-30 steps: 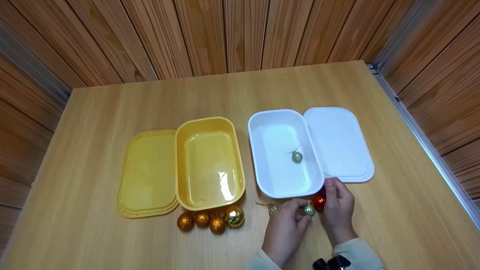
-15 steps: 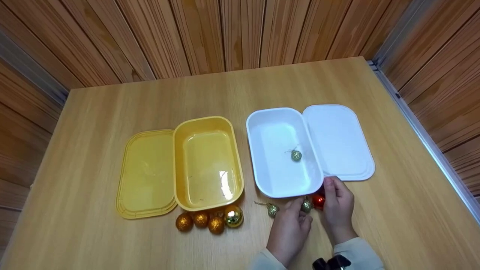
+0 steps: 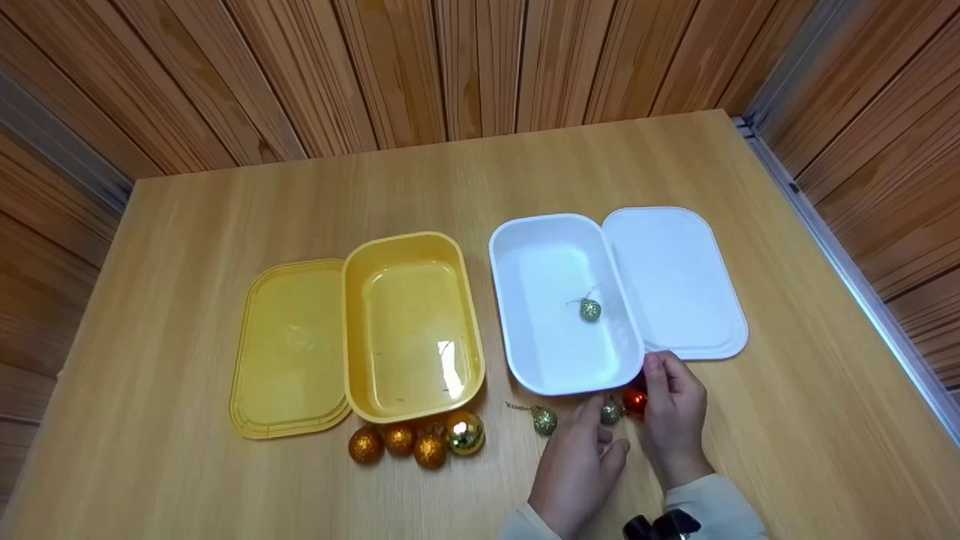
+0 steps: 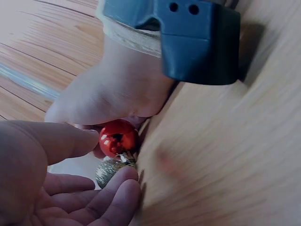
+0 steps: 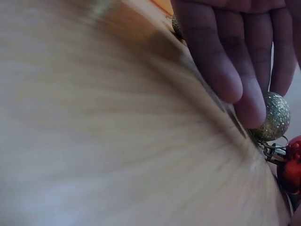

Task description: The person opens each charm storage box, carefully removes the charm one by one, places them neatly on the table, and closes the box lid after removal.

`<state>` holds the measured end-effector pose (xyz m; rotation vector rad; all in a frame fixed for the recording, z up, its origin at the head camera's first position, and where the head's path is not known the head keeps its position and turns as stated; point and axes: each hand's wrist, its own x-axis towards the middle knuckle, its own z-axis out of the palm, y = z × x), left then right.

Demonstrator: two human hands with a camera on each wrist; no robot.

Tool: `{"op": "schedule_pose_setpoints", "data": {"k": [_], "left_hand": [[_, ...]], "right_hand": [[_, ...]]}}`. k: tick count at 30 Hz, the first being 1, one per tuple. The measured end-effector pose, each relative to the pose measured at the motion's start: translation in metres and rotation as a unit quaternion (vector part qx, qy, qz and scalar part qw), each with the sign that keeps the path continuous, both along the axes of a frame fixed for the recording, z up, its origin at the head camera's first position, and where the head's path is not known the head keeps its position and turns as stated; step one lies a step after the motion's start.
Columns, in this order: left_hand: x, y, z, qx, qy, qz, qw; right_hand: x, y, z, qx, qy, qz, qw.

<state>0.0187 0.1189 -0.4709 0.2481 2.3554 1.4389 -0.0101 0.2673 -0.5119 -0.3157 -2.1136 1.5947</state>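
In the head view, my left hand reaches to a green glitter bauble in front of the white box. Its thumb stands apart from the fingers, which touch or nearly touch the bauble. My right hand is at the box's near right corner, thumb beside the index finger. A shiny red bauble lies against its inner side; the fingers' hold is hidden. Another green glitter bauble lies left of my left hand, and one more glitter bauble is inside the box.
A white lid lies right of the white box. To the left stands a yellow box with its yellow lid alongside. Several orange baubles and a shiny gold bauble line its near side. A wooden wall closes the back.
My left hand has moved the green glitter bauble slightly away from me, close to the white box and the red bauble, and its thumb has come off. My right hand has stayed put.
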Motion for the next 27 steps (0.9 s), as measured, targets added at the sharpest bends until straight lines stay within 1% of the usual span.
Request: {"op": "schedule_pose_setpoints", "data": {"k": [3, 8, 10, 12, 13, 15, 16, 17, 20, 23, 25, 27], "left_hand": [[0.0, -0.001, 0.006, -0.005, -0.008, -0.005, 0.9999], [0.001, -0.001, 0.019, -0.026, 0.008, -0.014, 0.9995], [0.001, -0.001, 0.025, -0.042, 0.017, -0.026, 0.9986], [0.001, -0.002, 0.032, -0.053, 0.026, -0.038, 0.9975], [0.0, -0.003, 0.036, -0.054, 0.031, -0.043, 0.9972], [-0.001, -0.005, 0.044, -0.041, 0.05, -0.043, 0.997], [-0.003, -0.006, 0.047, -0.028, 0.056, -0.04, 0.9972], [-0.005, -0.006, 0.05, -0.014, 0.072, -0.035, 0.9967], [-0.017, -0.009, 0.056, 0.029, 0.108, -0.012, 0.9937], [-0.035, -0.013, 0.057, 0.062, 0.125, 0.012, 0.9902], [-0.05, -0.016, 0.059, 0.079, 0.111, 0.029, 0.9902], [-0.066, -0.018, 0.061, 0.089, 0.088, 0.046, 0.9911]], "right_hand": [[0.0, 0.001, 0.002, -0.014, -0.002, -0.001, 1.0], [-0.001, 0.001, 0.005, -0.056, -0.013, 0.003, 0.998], [0.0, 0.002, 0.005, -0.049, -0.025, 0.002, 0.999], [0.0, 0.003, 0.004, -0.029, -0.034, 0.0, 0.999], [0.0, 0.003, 0.004, -0.021, -0.039, 0.0, 0.999], [0.0, 0.004, 0.004, -0.007, -0.043, -0.004, 0.999], [-0.001, 0.004, 0.004, -0.009, -0.044, -0.004, 0.999], [-0.001, 0.004, 0.004, -0.013, -0.046, -0.004, 0.999], [-0.001, 0.003, 0.004, -0.02, -0.055, -0.009, 0.998], [-0.002, 0.001, 0.003, -0.027, -0.053, -0.005, 0.998], [-0.002, 0.0, 0.002, -0.038, -0.044, 0.001, 0.998], [-0.002, -0.001, 0.001, -0.052, -0.038, 0.008, 0.998]]}}
